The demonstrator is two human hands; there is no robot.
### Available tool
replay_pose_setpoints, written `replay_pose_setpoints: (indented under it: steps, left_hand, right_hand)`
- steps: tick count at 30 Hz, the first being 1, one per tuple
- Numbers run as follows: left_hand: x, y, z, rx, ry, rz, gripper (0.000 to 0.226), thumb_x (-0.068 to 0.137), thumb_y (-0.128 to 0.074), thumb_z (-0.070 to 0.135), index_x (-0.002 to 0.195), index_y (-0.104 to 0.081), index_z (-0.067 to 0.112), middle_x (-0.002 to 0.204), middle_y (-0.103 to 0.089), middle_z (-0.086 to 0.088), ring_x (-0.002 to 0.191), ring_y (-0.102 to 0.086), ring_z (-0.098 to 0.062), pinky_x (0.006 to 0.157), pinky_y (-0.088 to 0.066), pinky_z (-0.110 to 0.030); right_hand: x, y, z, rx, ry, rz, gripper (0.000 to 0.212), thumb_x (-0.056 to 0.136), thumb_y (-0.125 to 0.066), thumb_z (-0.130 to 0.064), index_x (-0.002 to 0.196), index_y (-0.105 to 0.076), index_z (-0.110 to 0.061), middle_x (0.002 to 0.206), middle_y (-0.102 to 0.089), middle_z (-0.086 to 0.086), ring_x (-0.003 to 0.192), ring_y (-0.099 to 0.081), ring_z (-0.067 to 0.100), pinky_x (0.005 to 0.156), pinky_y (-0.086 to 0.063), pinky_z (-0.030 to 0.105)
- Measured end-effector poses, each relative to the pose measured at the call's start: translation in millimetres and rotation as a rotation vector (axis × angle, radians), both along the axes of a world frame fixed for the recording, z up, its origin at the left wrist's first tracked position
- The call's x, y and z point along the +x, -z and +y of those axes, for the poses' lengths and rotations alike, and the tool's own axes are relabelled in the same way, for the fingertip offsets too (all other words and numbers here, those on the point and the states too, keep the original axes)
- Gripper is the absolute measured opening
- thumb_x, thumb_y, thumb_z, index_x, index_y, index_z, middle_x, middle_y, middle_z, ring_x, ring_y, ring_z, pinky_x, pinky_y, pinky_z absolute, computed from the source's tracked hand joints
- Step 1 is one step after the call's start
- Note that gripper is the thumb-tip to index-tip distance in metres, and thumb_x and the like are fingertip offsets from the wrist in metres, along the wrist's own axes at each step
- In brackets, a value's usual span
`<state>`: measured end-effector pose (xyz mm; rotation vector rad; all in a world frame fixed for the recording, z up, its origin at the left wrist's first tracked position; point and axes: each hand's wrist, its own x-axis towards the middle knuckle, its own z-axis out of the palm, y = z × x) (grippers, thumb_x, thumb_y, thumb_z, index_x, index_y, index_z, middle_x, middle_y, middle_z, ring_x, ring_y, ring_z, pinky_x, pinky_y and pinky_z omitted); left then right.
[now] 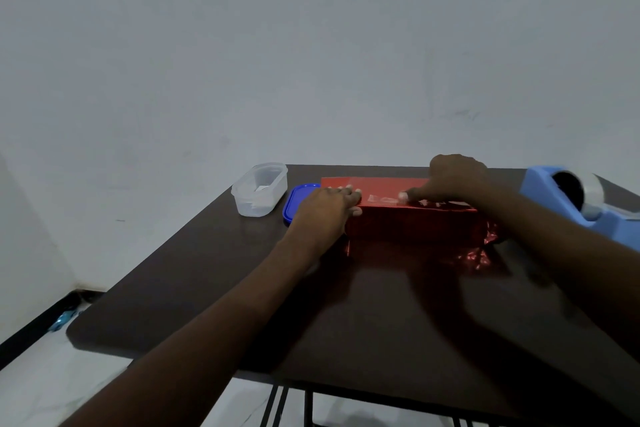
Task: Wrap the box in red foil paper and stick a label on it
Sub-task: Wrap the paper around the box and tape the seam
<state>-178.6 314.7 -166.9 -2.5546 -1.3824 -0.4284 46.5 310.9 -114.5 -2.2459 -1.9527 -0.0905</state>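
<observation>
Both hands reach forward onto a box wrapped in red foil paper (412, 222) that lies lengthwise near the far edge of the dark brown worktop (242, 305). Left hand (325, 210) lies flat with straight fingers over the box's left end, steadying it. Right hand (453, 180) arches over the top of the box, its fingertips pressing down on a strip of clear tape (382, 199) along the foil seam. Loose, crinkled foil sticks out at the box's right end. No writing or brand can be read on anything. Just left of the box lies a blue lid (298, 201), and beside that stands an open clear plastic container (259, 189) holding something small and pale, too blurred to tell. A light blue tape dispenser (581, 201) with a roll of tape sits at the right edge of the worktop. Behind is a plain grey-white wall; a pale floor with a dark skirting strip shows lower left, and thin black metal legs show beneath the worktop.
</observation>
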Motion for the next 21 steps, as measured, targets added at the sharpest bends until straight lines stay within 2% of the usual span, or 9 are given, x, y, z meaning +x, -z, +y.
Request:
replay_pose_setpoints:
  steps: [3, 5, 7, 9, 11, 13, 18, 21]
  left_hand:
    - [0.7, -0.1, -2.0, 0.002, -0.008, -0.004, 0.045, 0.104, -0.042, 0.032, 0.148, -0.042, 0.019, 0.155, -0.038, -0.002, 0.139, -0.041, -0.020, 0.113, -0.032, -0.034]
    - [0.9, 0.0, -1.9, 0.005, -0.010, -0.004, 0.045, 0.104, -0.042, 0.032, 0.148, -0.042, 0.019, 0.155, -0.038, -0.002, 0.140, -0.040, -0.020, 0.113, -0.031, -0.034]
    - [0.7, -0.6, -1.8, -0.001, -0.014, -0.007, 0.045, 0.104, -0.043, 0.032, 0.147, -0.043, 0.019, 0.155, -0.039, -0.002, 0.139, -0.041, -0.021, 0.114, -0.032, -0.035]
    - [1.1, -1.7, -1.2, -0.007, -0.018, 0.001, 0.045, 0.103, -0.044, 0.032, 0.146, -0.044, 0.019, 0.154, -0.040, -0.003, 0.138, -0.043, -0.022, 0.112, -0.034, -0.036]
    - [1.5, -2.3, -0.1, 0.002, -0.017, 0.020, 0.044, 0.103, -0.044, 0.032, 0.145, -0.047, 0.019, 0.153, -0.041, -0.003, 0.137, -0.044, -0.022, 0.112, -0.034, -0.035]
    - [0.9, -2.5, 1.7, 0.017, -0.012, 0.030, 0.043, 0.103, -0.044, 0.033, 0.143, -0.048, 0.019, 0.153, -0.042, -0.002, 0.137, -0.044, -0.020, 0.111, -0.034, -0.034]
    - [1.8, -2.7, 4.9, 0.042, -0.012, 0.076, 0.040, 0.103, -0.043, 0.034, 0.138, -0.053, 0.018, 0.145, -0.052, -0.002, 0.135, -0.045, -0.021, 0.109, -0.035, -0.034]
    - [0.6, -3.5, 6.6, 0.042, -0.037, 0.120, 0.042, 0.102, -0.043, 0.038, 0.140, -0.050, 0.021, 0.148, -0.049, -0.001, 0.142, -0.036, -0.023, 0.114, -0.028, -0.037]
  right_hand:
    - [6.4, 3.7, -5.4, 0.152, -0.058, -0.104, 0.053, 0.078, -0.068, -0.065, 0.091, -0.061, -0.015, 0.097, -0.062, 0.005, 0.102, -0.056, 0.030, 0.084, -0.044, 0.037]
    - [-0.8, 8.7, -16.7, 0.298, -0.171, -0.051, 0.038, 0.089, -0.063, -0.048, 0.112, -0.065, -0.017, 0.115, -0.066, 0.008, 0.111, -0.056, 0.031, 0.093, -0.041, 0.040]
    - [-16.1, 19.8, -32.7, 0.299, -0.344, 0.046, 0.040, 0.097, -0.055, -0.038, 0.133, -0.059, -0.019, 0.133, -0.062, 0.009, 0.125, -0.052, 0.030, 0.104, -0.037, 0.041]
    - [-26.6, 37.4, -45.2, 0.215, -0.447, -0.011, 0.050, 0.100, -0.047, -0.041, 0.146, -0.047, -0.021, 0.148, -0.051, 0.005, 0.140, -0.040, 0.027, 0.113, -0.030, 0.040]
    - [-22.8, 48.9, -50.2, 0.178, -0.443, -0.125, 0.055, 0.100, -0.043, -0.048, 0.150, -0.040, -0.026, 0.155, -0.041, -0.001, 0.148, -0.026, 0.025, 0.118, -0.021, 0.041]
    - [-12.0, 46.9, -52.9, 0.203, -0.416, -0.184, 0.051, 0.101, -0.041, -0.048, 0.149, -0.041, -0.031, 0.156, -0.040, -0.003, 0.150, -0.020, 0.024, 0.118, -0.017, 0.042]
    - [-8.2, 39.1, -55.8, 0.192, -0.373, -0.295, 0.047, 0.102, -0.037, -0.044, 0.148, -0.042, -0.035, 0.155, -0.041, -0.004, 0.150, -0.019, 0.024, 0.118, -0.019, 0.043]
    - [-12.2, 38.8, -55.6, 0.195, -0.343, -0.274, 0.044, 0.103, -0.038, -0.036, 0.146, -0.045, -0.034, 0.155, -0.041, -0.003, 0.150, -0.020, 0.024, 0.118, -0.021, 0.045]
